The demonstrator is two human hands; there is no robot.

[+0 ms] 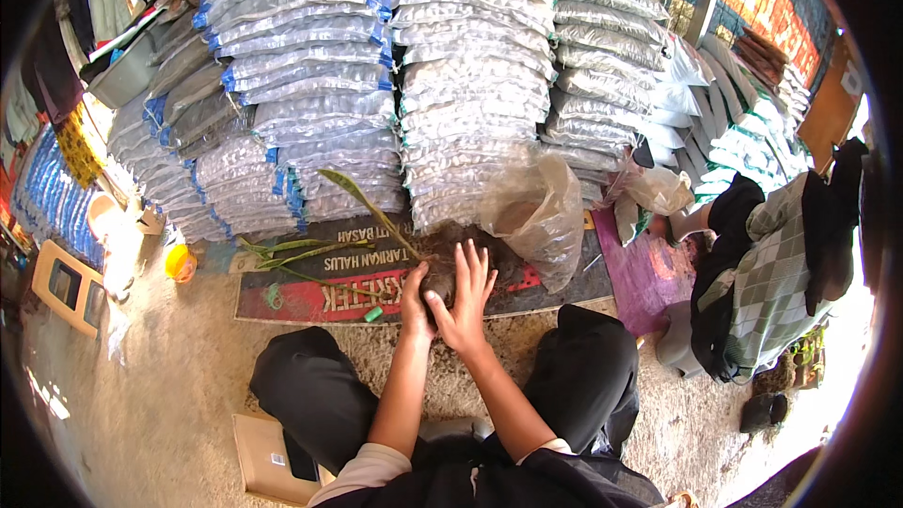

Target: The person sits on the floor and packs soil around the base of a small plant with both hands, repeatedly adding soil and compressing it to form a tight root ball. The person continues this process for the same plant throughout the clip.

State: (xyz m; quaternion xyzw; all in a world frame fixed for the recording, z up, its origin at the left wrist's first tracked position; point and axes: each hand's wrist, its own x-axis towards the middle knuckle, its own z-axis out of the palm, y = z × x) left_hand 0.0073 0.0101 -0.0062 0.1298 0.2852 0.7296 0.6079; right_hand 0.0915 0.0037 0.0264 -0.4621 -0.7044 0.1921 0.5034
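Note:
Between my two hands is a dark root ball of soil (440, 285), from which a long green snake plant leaf (360, 199) leans up and to the left. My left hand (417, 301) cups its left side. My right hand (464, 300) presses its right side, palm inward, fingers pointing away from me. Loose dark soil (458, 234) lies just beyond my fingertips. More snake plant leaves (303, 254) rest on the printed banner mat (282, 300) at the left. An open clear plastic bag (547, 226) with brown matter inside stands right of the soil.
Tall stacks of filled clear bags (473, 85) rise behind the mat. At left are an orange-yellow cup (180, 263) and a tan plastic stool (67, 288). A cardboard box (257, 458) lies by my left knee. Another person (769, 275) sits at the right, near a black pot (763, 412).

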